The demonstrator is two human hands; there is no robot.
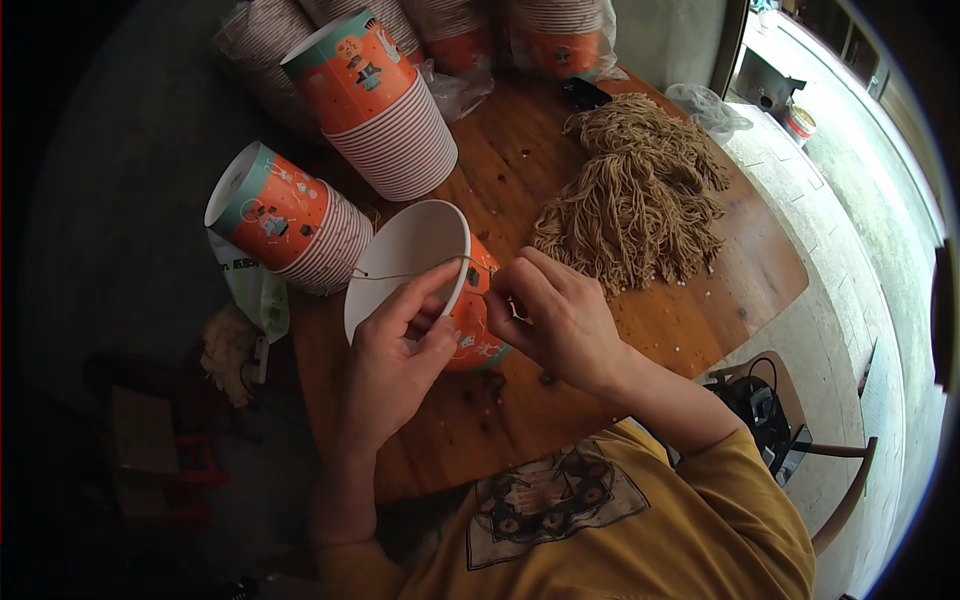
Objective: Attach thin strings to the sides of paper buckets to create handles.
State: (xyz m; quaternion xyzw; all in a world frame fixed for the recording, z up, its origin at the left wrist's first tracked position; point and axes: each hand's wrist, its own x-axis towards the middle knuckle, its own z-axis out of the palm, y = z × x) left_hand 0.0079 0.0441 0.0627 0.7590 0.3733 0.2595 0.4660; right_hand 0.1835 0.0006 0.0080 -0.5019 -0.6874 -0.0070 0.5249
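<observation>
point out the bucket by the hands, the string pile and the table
Bucket (pixel 408 240), head view, white inner wall
String pile (pixel 640 190), head view, middle of the heap
Table (pixel 755 258), head view, bare top at right

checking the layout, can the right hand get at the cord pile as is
Likely yes: the cord pile lies just beyond the right hand, with nothing seen between them, though that hand seems to pinch a cord by the cup.

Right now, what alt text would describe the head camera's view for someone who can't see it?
A person's left fingers and right fingers handle a thin tan string running across the mouth of a tilted orange-and-teal paper bucket, white inside. The brown wooden table holds stacked matching buckets and a tangled heap of tan string.
</observation>
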